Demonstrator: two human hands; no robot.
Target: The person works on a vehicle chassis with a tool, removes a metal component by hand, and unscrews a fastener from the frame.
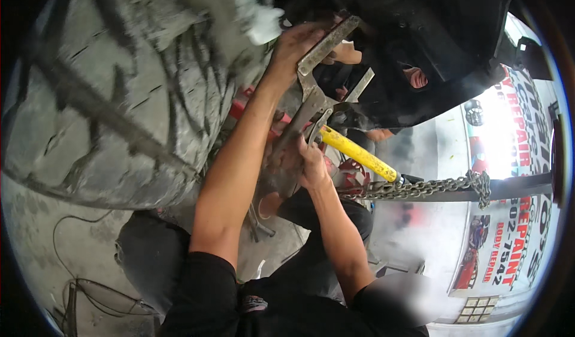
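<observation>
Steel locking clamp pliers are held tilted between a large treaded tyre and a black panel, with their long flat jaws standing apart. The handles are gripped by the right hand, its thumb raised along the metal. Near the upper jaw bar, the left hand is seen with bent fingers; these are partly hidden by the bar, so whether they pinch anything cannot be told. Just beside the right hand, a scuffed yellow tube is slanted, and a chain is draped along a dark bar. Behind the bar, a white banner is covered with sideways red, black and grey lettering and vehicle pictures; its upper part is washed out by glare. On the black shirt, a small print is too small to be read.
</observation>
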